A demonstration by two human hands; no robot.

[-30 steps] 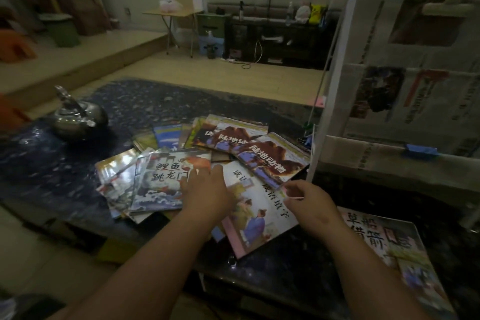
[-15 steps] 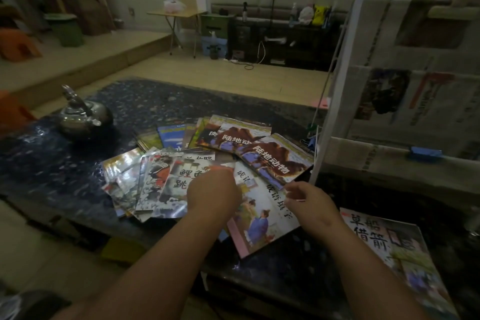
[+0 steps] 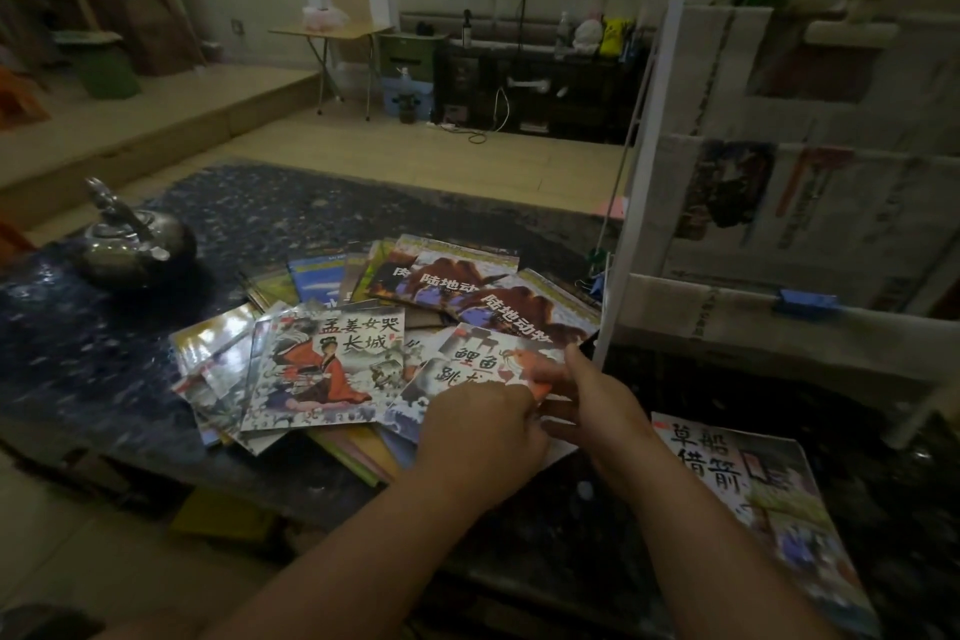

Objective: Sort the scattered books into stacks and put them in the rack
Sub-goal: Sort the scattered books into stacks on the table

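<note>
Head view | carp-cover book (image 3: pixel 483 365) atop scattered books (image 3: pixel 332 369) (near edge of dark table (image 3: pixel 260 213)) | left hand (image 3: pixel 483 437) fingers curled on its near edge | right hand (image 3: pixel 597 411) pinches its right corner | white rack (image 3: pixel 641 172) just right | kettle (image 3: pixel 130 244) far left

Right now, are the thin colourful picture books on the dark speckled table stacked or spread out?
Spread out: the picture books lie fanned and overlapping at different angles on the table, no squared stack.
</note>
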